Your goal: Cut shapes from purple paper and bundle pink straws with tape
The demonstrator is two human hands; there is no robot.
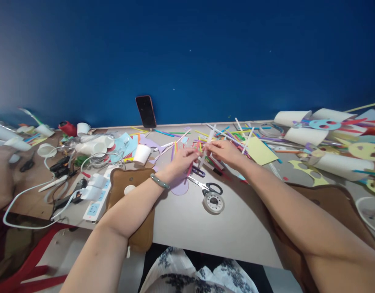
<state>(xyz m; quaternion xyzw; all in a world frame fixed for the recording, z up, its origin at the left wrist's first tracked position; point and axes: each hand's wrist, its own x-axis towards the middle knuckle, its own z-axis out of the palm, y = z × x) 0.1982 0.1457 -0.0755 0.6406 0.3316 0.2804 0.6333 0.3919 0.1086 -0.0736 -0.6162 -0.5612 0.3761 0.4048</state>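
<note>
My left hand (185,159), with a bangle on its wrist, is closed in a pinch over the pile of coloured straws and strips. What it pinches is small and blurred, with some red showing by the fingers. Close on its right, my right hand (223,152) has thumb and fingers pressed on a whitish translucent strip (209,140) that slants upward. The fingertips of both hands almost meet. Just below them lie scissors (213,188) with black handles and a roll of clear tape (213,202). A purple paper piece (179,188) is partly under my left hand.
A phone (146,111) leans on the blue wall. On the left are a white paper cup (142,154), a power strip (97,199), cables and a brown pouch (130,219). Yellow paper (260,150), white paper rolls (343,165) and cut-out masks (324,124) lie right.
</note>
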